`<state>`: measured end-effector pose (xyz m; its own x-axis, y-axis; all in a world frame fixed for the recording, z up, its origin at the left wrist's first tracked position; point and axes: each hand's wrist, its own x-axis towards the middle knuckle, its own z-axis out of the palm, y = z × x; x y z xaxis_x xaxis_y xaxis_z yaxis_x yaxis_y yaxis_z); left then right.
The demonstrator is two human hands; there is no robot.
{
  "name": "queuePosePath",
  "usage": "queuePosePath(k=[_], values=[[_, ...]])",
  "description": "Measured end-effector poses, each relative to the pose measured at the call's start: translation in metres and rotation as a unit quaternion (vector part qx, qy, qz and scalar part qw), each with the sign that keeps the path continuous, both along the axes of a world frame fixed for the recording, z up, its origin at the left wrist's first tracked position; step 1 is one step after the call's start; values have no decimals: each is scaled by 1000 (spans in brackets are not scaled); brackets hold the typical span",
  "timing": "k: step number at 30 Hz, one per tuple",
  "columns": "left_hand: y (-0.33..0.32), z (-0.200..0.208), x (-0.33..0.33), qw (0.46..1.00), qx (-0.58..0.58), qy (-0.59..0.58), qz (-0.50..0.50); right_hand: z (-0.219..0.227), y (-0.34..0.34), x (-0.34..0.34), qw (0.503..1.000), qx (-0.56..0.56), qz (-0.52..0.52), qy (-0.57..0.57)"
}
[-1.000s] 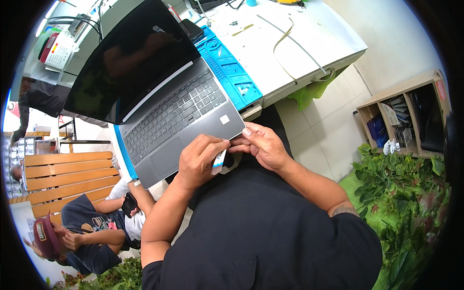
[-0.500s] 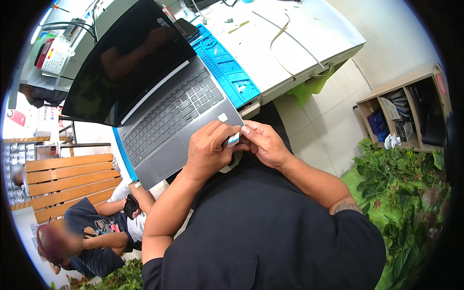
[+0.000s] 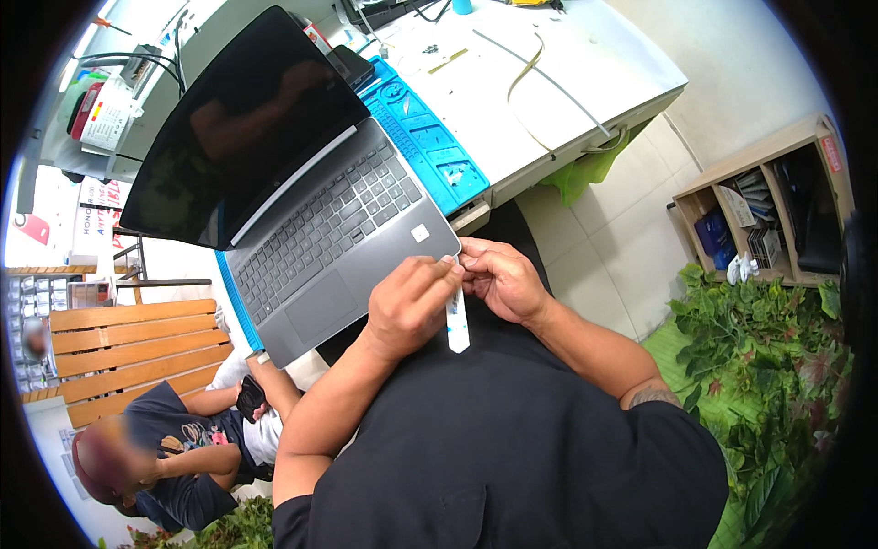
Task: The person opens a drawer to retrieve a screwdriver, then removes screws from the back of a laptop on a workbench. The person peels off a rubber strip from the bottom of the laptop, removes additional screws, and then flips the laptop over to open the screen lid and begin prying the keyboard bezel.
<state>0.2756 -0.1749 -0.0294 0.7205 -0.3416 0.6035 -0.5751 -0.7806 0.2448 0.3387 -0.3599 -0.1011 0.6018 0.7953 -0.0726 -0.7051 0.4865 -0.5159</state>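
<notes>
A slim white strip with blue marks (image 3: 457, 325) hangs down from my fingertips, over my black shirt. My left hand (image 3: 407, 306) is closed, its thumb and fingers pinching the strip near the upper end. Right beside it, fingertips nearly touching the left ones, my right hand (image 3: 503, 282) is closed in a pinch; what lies between its fingers is hidden. Both hands are at the near right corner of an opened grey laptop (image 3: 315, 306) with a dark screen (image 3: 247, 128). A small white square sticker (image 3: 420, 233) is on its palm rest.
Under the laptop, a blue repair mat (image 3: 430, 137) lies on the white workbench (image 3: 585, 64). A pale cable (image 3: 526, 69) trails over its edge. At right stand a wooden shelf (image 3: 759, 197) and leafy plants (image 3: 768, 357). Another person (image 3: 192, 439) sits at left near a slatted bench (image 3: 137, 352).
The white strip has swung from between my hands to hang downward, showing more of its length. My left hand has shifted slightly right and down, and its fingers have turned.
</notes>
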Motion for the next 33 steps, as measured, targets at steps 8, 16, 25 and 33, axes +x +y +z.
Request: queuePosePath(k=[8,16,25,33], values=[[-4,4,11,999,-39,37,11,10,0,-1,1000,-28,-8,-1],[-7,7,9,987,-99,113,64,17,1,-2,1000,-20,-8,6],[-5,2,6,999,-16,40,16,1,1,0,1000,-2,-10,15],[-6,3,-1,993,-103,59,-13,7,6,1,1000,-11,-6,21]])
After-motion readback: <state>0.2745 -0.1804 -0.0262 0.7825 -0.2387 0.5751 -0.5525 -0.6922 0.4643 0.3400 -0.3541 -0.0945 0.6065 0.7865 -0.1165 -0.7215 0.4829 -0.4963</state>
